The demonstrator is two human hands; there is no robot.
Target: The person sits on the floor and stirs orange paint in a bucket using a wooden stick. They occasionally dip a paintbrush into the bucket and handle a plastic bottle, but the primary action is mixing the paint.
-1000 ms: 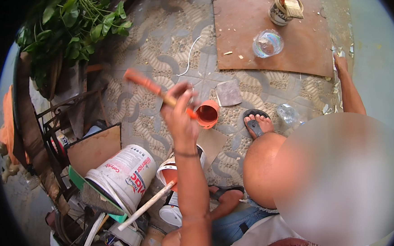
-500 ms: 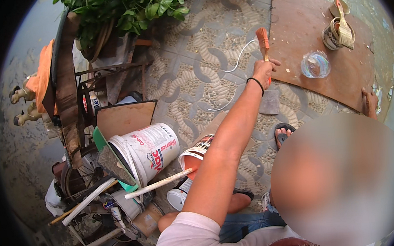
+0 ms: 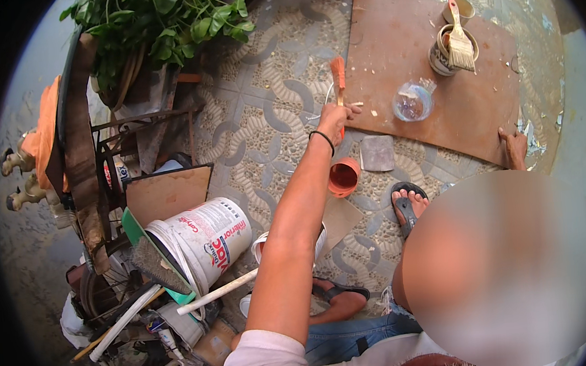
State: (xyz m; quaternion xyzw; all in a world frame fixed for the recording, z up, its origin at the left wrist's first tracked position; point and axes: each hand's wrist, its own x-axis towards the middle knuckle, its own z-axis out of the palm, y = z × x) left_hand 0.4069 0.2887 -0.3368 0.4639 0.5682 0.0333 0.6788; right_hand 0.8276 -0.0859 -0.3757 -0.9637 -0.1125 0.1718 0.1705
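Left hand [image 3: 333,119] partly hides the orange brush [image 3: 339,74].

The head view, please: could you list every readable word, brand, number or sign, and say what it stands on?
I won't copy wording, only describe it.
Large white bucket: big red lettering, legible; its finest print too small.
Tub by the tan panel: lettering partly hidden.
Pot on the brown board: markings too small to read.

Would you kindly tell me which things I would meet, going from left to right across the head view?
Orange cloth → white bucket → red brush → grey tile → clear container → pale brush → right hand.
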